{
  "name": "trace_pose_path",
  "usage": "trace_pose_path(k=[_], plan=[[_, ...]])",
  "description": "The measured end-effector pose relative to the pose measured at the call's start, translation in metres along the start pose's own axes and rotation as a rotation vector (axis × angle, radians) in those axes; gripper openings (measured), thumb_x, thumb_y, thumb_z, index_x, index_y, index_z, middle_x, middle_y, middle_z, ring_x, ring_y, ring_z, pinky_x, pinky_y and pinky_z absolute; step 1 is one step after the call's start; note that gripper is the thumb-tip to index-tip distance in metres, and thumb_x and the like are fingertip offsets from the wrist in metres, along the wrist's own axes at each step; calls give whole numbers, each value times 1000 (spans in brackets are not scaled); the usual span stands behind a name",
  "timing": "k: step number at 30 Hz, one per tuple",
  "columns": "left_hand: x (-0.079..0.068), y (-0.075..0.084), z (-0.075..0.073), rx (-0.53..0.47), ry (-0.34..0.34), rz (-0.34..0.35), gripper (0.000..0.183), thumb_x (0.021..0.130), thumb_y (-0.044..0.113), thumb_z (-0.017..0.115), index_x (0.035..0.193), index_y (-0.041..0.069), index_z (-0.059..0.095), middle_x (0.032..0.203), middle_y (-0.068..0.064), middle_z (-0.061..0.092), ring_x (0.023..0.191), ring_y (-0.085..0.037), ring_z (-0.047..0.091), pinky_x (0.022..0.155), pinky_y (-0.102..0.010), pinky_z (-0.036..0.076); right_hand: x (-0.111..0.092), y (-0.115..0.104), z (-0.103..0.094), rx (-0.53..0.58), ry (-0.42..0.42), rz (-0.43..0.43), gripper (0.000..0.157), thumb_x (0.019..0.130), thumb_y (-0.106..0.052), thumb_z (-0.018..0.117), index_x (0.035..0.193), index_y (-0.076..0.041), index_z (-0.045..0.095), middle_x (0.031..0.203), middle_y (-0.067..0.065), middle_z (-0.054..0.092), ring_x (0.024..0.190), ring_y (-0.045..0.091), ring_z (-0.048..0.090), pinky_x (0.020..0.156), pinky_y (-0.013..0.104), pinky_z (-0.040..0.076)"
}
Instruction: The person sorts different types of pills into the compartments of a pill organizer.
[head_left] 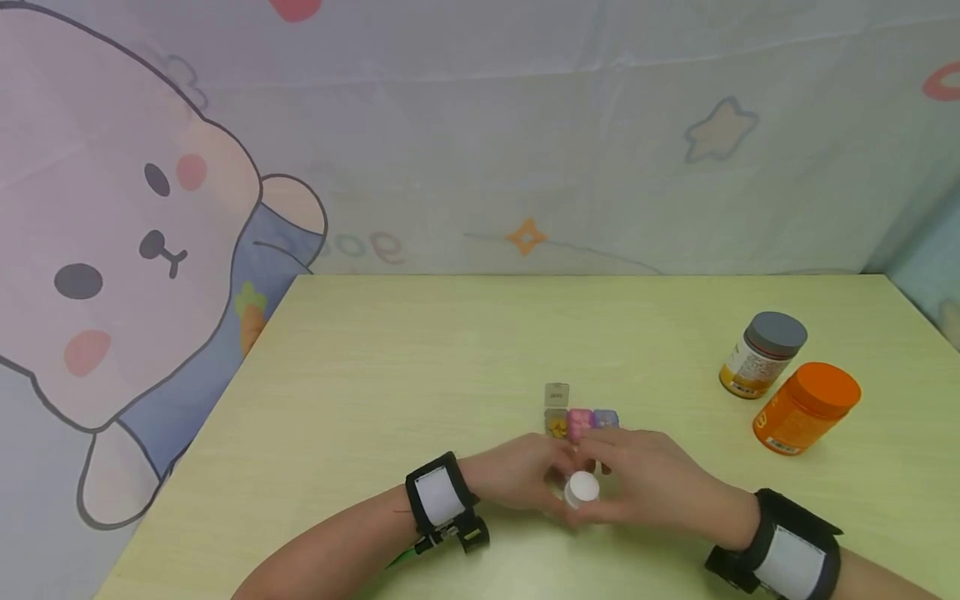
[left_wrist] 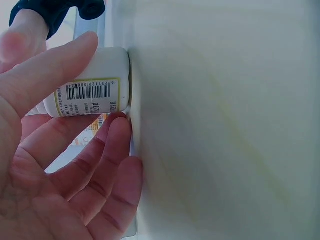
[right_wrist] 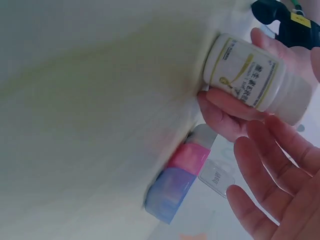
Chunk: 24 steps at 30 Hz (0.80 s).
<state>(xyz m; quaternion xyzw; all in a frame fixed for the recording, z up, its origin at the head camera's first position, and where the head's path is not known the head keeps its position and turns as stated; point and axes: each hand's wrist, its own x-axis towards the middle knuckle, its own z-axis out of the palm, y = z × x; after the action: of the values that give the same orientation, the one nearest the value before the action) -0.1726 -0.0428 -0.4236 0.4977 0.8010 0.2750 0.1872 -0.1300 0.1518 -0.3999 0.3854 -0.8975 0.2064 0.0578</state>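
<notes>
A white pill bottle [head_left: 582, 489] stands upright on the table; its label and barcode face the left wrist camera. My left hand [head_left: 517, 472] grips the bottle's body [left_wrist: 100, 95] between thumb and fingers. My right hand [head_left: 648, 479] is around the white cap [right_wrist: 292, 100], with its index fingertip touching near the cap's edge and its thumb on the near side. Just beyond the hands lies a small pill organizer [head_left: 581, 422] with grey, pink and blue compartments. The grey lid [head_left: 557, 394] is flipped back, and yellow pieces show in that compartment.
On the right of the table stand a brown-and-white bottle [head_left: 757, 358] with a grey lid and an orange jar [head_left: 806, 408]. A printed cloth [head_left: 480, 150] hangs behind the table's back edge. Each wrist wears a black strap with a camera.
</notes>
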Motion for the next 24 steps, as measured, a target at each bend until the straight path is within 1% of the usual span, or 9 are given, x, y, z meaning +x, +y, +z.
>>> trace_pose_path(k=[3, 6, 9, 11, 14, 16, 19, 22, 24], plan=[[0, 1, -1, 2, -2, -14, 31, 71, 31, 74, 95, 13, 66, 92, 13, 54, 81, 3, 48, 71, -11, 37, -6, -1, -3, 146, -29, 32, 37, 77, -56, 60, 103, -31, 52, 97, -18, 51, 82, 2, 48, 66, 25, 44], [-1, 2, -1, -5, -3, -21, 35, 70, 30, 75, 99, 12, 65, 91, 13, 54, 81, 3, 48, 71, -12, 38, -11, 0, -5, 291, -74, 45, 36, 82, -48, 59, 113, -31, 54, 115, -14, 52, 95, 6, 50, 77, 31, 45], [-2, 2, -1, -14, -2, -21, 37, 69, 30, 76, 100, 12, 66, 90, 13, 54, 81, 3, 48, 72, -12, 37, -15, 3, -8, 363, -94, 37, 32, 84, -42, 59, 113, -32, 54, 117, -12, 52, 98, 7, 50, 79, 33, 44], [-2, 2, -1, -7, 1, -10, 35, 69, 30, 76, 98, 13, 66, 89, 13, 54, 81, 3, 48, 73, -12, 37, -16, 6, -8, 376, -81, 8, 28, 84, -37, 61, 110, -32, 54, 111, -14, 53, 93, 7, 51, 77, 31, 45], [-2, 1, 0, -8, 2, 0, 32, 69, 29, 76, 96, 13, 67, 89, 13, 54, 82, 3, 47, 74, -12, 37, -16, 11, -7, 362, -54, -36, 23, 83, -32, 63, 104, -32, 54, 100, -17, 53, 86, 6, 51, 73, 29, 45], [-1, 0, 1, -4, 4, 3, 31, 69, 29, 76, 94, 13, 67, 88, 14, 54, 81, 4, 47, 74, -12, 37, -15, 13, -7, 344, -47, -42, 21, 83, -33, 64, 102, -32, 53, 97, -19, 53, 84, 5, 51, 71, 29, 45], [-1, -1, 1, -17, 4, -2, 30, 69, 29, 76, 94, 14, 67, 89, 13, 54, 81, 3, 47, 73, -12, 37, -11, 14, -7, 304, -44, -30, 21, 81, -39, 63, 99, -33, 53, 92, -20, 53, 81, 4, 50, 69, 29, 45], [-1, -1, 2, -16, 7, -14, 31, 69, 30, 76, 93, 14, 67, 91, 13, 54, 81, 3, 47, 72, -12, 37, -7, 14, -6, 280, -32, -36, 25, 80, -42, 64, 101, -31, 55, 92, -20, 53, 80, 4, 50, 68, 29, 45], [-1, 0, 1, -24, 7, -24, 31, 69, 30, 76, 93, 13, 67, 92, 13, 54, 81, 3, 47, 71, -12, 38, -5, 14, -5, 275, -17, -61, 29, 79, -42, 64, 104, -29, 56, 95, -18, 55, 81, 4, 50, 68, 29, 45]])
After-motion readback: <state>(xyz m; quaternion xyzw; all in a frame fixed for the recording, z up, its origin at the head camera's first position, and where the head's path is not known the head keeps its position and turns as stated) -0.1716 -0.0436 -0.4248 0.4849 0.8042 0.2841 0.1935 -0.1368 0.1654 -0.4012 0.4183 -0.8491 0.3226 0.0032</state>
